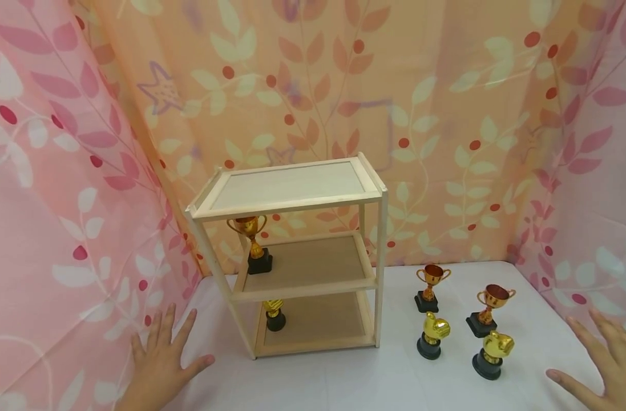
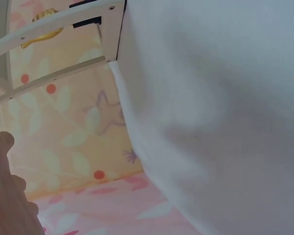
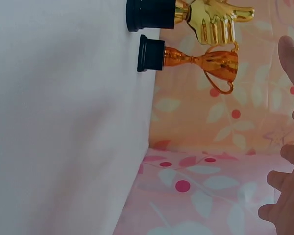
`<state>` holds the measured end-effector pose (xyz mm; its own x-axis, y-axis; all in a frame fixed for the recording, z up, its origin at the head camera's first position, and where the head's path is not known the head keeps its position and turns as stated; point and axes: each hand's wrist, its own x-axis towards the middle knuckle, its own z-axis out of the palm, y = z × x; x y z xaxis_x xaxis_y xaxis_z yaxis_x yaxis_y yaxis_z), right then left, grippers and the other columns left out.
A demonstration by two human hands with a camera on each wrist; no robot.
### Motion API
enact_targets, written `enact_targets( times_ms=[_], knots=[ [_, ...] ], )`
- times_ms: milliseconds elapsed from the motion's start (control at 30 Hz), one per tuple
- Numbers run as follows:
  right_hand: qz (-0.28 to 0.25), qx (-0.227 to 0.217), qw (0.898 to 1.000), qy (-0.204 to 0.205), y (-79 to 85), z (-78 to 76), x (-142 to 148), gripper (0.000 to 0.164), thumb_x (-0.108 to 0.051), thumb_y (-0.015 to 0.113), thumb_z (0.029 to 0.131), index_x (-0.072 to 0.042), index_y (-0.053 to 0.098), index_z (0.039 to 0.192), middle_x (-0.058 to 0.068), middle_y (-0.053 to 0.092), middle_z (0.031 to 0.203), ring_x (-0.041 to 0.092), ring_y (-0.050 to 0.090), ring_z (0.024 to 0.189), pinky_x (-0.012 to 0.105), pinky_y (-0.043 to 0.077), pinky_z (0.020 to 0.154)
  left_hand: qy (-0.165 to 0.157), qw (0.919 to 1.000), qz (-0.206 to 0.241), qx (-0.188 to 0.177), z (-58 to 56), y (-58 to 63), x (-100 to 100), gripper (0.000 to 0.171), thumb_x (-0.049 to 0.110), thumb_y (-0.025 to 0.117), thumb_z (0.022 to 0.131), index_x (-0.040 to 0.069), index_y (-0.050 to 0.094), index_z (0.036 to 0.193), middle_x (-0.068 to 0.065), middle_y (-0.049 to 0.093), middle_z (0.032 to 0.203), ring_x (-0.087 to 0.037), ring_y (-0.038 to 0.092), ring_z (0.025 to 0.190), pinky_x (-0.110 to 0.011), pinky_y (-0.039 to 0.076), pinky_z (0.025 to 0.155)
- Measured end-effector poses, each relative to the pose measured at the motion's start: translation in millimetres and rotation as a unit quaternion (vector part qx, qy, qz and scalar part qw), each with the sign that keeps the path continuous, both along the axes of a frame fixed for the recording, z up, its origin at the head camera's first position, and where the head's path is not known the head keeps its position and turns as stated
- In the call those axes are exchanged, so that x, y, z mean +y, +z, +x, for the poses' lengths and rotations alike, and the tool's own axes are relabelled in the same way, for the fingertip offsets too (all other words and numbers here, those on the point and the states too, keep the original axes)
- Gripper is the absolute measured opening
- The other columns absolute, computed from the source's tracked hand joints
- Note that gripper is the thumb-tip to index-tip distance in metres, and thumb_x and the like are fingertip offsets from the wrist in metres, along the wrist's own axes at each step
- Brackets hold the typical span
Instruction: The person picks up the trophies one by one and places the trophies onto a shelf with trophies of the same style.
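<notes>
My left hand (image 1: 161, 362) is spread with straight fingers to the left of a small three-tier shelf (image 1: 305, 294), holding nothing. A gold cup trophy (image 1: 251, 231) with a black base stands at the left of the middle tier. Below it, a gold thumbs-up trophy (image 1: 274, 315) sits on the bottom tier, its top hidden by the middle board. At the right edge my right hand (image 1: 613, 359) is also spread, apart from everything. Nearest to it are a thumbs-up trophy (image 1: 492, 354) and a cup trophy (image 1: 489, 311); another thumbs-up trophy (image 1: 432, 335) and cup trophy (image 1: 429, 287) stand left of these.
The white-covered table (image 1: 364, 379) carries the shelf and the trophies. Patterned curtains enclose it: an orange curtain (image 1: 436, 171) behind, a pink curtain (image 1: 51, 228) at left and another pink curtain (image 1: 605, 217) at right. The shelf's top tier (image 1: 292, 185) has low side rails.
</notes>
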<state>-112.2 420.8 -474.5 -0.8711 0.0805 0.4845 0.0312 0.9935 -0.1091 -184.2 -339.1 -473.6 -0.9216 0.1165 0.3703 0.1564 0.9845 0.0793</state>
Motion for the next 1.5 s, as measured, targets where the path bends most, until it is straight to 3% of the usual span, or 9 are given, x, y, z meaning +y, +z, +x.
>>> enact_targets(
  times_ms=[133, 267, 400, 600, 967, 1100, 1267, 1333, 1500],
  knots=[
    [-0.015, -0.001, 1.000, 0.002, 0.7, 0.8, -3.7, 0.139, -0.065, 0.083, 0.050, -0.012, 0.008, 0.154, 0.015, -0.014, 0.160, 0.039, -0.017, 0.145, 0.061, -0.021, 0.108, 0.013, 0.9979, 0.045, -0.044, -3.8, -5.0, 3.1, 0.107, 0.078, 0.055, 0.075, 0.026, 0.008, 0.155, -0.021, -0.006, 0.160, -0.044, -0.014, 0.145, -0.068, -0.029, 0.095],
    [-0.024, -0.018, 0.999, -0.014, 1.2, 0.9, -8.3, 0.137, -0.064, 0.081, 0.054, -0.011, 0.006, 0.154, 0.020, -0.012, 0.159, 0.044, -0.013, 0.144, 0.062, -0.021, 0.107, -0.006, 0.9922, 0.115, -0.047, -10.0, -5.9, 5.7, 0.117, 0.071, 0.067, 0.071, 0.022, 0.003, 0.156, -0.023, 0.003, 0.159, -0.052, 0.006, 0.140, -0.079, -0.006, 0.101],
    [-0.046, -0.021, 0.999, -0.017, -0.2, 1.8, -11.7, 0.131, -0.062, 0.081, 0.058, -0.009, 0.009, 0.154, 0.025, -0.005, 0.158, 0.049, -0.004, 0.142, 0.066, -0.017, 0.105, -0.039, 0.9787, 0.196, -0.047, -14.7, -5.3, 9.8, 0.120, 0.057, 0.079, 0.069, 0.021, 0.004, 0.156, -0.024, 0.011, 0.157, -0.054, 0.019, 0.136, -0.079, 0.016, 0.099],
    [-0.061, -0.024, 0.998, -0.020, 3.2, 2.1, -16.9, 0.125, -0.060, 0.081, 0.062, -0.004, 0.014, 0.152, 0.028, 0.001, 0.157, 0.051, 0.003, 0.140, 0.070, -0.011, 0.102, -0.036, 0.9597, 0.269, -0.072, -19.5, -4.6, 19.7, 0.116, 0.056, 0.078, 0.070, 0.024, 0.006, 0.155, -0.019, 0.019, 0.157, -0.047, 0.026, 0.136, -0.076, 0.028, 0.096],
    [-0.092, -0.050, 0.994, -0.024, 6.1, 2.3, -26.1, 0.115, -0.059, 0.075, 0.072, -0.001, 0.016, 0.151, 0.031, 0.006, 0.155, 0.054, 0.010, 0.134, 0.077, 0.002, 0.094, -0.080, 0.9050, 0.407, -0.095, -29.1, -9.8, 36.6, 0.097, 0.042, 0.076, 0.080, 0.024, 0.014, 0.153, -0.008, 0.026, 0.157, -0.033, 0.029, 0.142, -0.059, 0.031, 0.106],
    [-0.119, -0.044, 0.992, -0.017, 7.3, 4.0, -34.5, 0.108, -0.054, 0.075, 0.075, 0.002, 0.019, 0.149, 0.032, 0.009, 0.153, 0.055, 0.013, 0.131, 0.078, 0.001, 0.097, -0.102, 0.8869, 0.443, -0.080, -31.4, -12.7, 44.0, 0.086, 0.029, 0.073, 0.085, 0.025, 0.018, 0.152, -0.006, 0.034, 0.153, -0.028, 0.037, 0.138, -0.046, 0.038, 0.105],
    [-0.154, -0.034, 0.988, -0.008, 10.6, 7.4, -49.1, 0.101, -0.047, 0.075, 0.079, 0.001, 0.020, 0.149, 0.033, 0.012, 0.152, 0.055, 0.015, 0.126, 0.078, 0.001, 0.099, -0.133, 0.8536, 0.498, -0.075, -36.3, -18.1, 52.7, 0.078, 0.007, 0.070, 0.087, 0.018, 0.024, 0.150, -0.010, 0.041, 0.147, -0.019, 0.045, 0.132, -0.020, 0.044, 0.100],
    [-0.162, -0.028, 0.986, 0.000, 11.5, 9.0, -54.7, 0.100, -0.045, 0.075, 0.080, 0.000, 0.020, 0.150, 0.032, 0.012, 0.153, 0.054, 0.015, 0.125, 0.077, 0.000, 0.100, -0.136, 0.8402, 0.519, -0.079, -37.9, -20.3, 56.0, 0.076, 0.004, 0.069, 0.087, 0.017, 0.026, 0.149, -0.010, 0.042, 0.146, -0.012, 0.047, 0.130, -0.015, 0.044, 0.097],
    [-0.183, -0.020, 0.983, 0.020, 10.4, 12.7, -65.3, 0.097, -0.041, 0.074, 0.082, -0.001, 0.019, 0.151, 0.032, 0.013, 0.153, 0.054, 0.015, 0.126, 0.076, -0.003, 0.101, -0.118, 0.8280, 0.540, -0.091, -40.7, -23.6, 62.8, 0.070, 0.012, 0.070, 0.088, 0.022, 0.031, 0.147, -0.003, 0.043, 0.145, -0.003, 0.048, 0.125, -0.017, 0.046, 0.096]
  ],
)
